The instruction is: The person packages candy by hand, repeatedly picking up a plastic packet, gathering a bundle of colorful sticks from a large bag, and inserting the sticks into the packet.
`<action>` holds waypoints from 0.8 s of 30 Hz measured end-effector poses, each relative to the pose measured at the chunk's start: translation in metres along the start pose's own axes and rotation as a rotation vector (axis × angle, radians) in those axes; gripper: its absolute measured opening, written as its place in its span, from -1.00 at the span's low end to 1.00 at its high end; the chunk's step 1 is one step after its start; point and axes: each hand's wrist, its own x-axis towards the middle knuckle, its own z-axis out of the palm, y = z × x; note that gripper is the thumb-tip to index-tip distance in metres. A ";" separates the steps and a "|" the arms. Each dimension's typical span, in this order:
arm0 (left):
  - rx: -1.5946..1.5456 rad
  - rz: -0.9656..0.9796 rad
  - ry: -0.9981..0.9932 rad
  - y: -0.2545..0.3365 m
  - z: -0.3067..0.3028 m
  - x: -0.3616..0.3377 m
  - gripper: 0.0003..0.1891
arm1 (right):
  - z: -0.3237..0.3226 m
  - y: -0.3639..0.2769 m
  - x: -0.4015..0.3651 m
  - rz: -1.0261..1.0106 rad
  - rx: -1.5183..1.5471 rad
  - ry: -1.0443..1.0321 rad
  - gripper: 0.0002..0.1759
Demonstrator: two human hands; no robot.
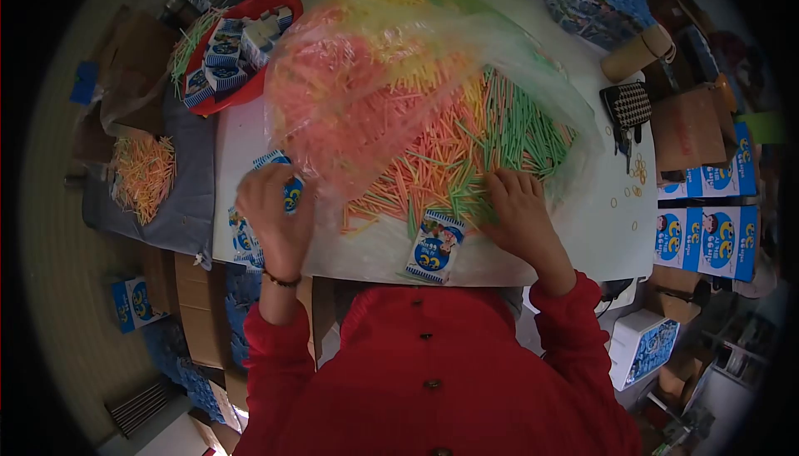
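A clear plastic bag (533, 32) spreads over the table, full of thin pink, yellow, orange and green sticks (449, 144) that spill from its near side. My right hand (523, 213) is at the near edge of the heap, its fingers curled down around green sticks; its fingertips are partly hidden. My left hand (279, 210) bends over a blue-and-white packet (292, 194), which shows between thumb and fingers. More packets (241, 231) lie beneath and beside that hand. Between my hands, one printed packet (434, 248) lies flat near the table's front edge.
A red basin (287, 2) with packets stands at the back left. Loose sticks (144, 175) lie on a grey cloth at left. Rubber bands (637, 169), keys and a checked pouch (627, 105) are on the right. Printed boxes (720, 240) are stacked beyond the right edge.
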 end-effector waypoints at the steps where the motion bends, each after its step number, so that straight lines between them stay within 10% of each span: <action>1: -0.081 0.025 -0.104 0.022 0.002 -0.008 -0.65 | 0.003 -0.003 0.001 -0.001 -0.002 -0.007 -0.34; 4: -0.272 0.074 -0.447 0.075 0.022 -0.041 -0.59 | 0.016 -0.006 0.002 0.034 -0.055 -0.037 -0.48; 13: -0.421 -0.197 -0.663 0.097 0.061 -0.071 -0.63 | 0.036 0.000 -0.014 0.072 0.008 0.057 -0.62; 24: -0.520 -0.147 -0.472 0.085 0.056 -0.065 -0.85 | 0.041 0.001 -0.014 0.172 0.254 0.159 -0.55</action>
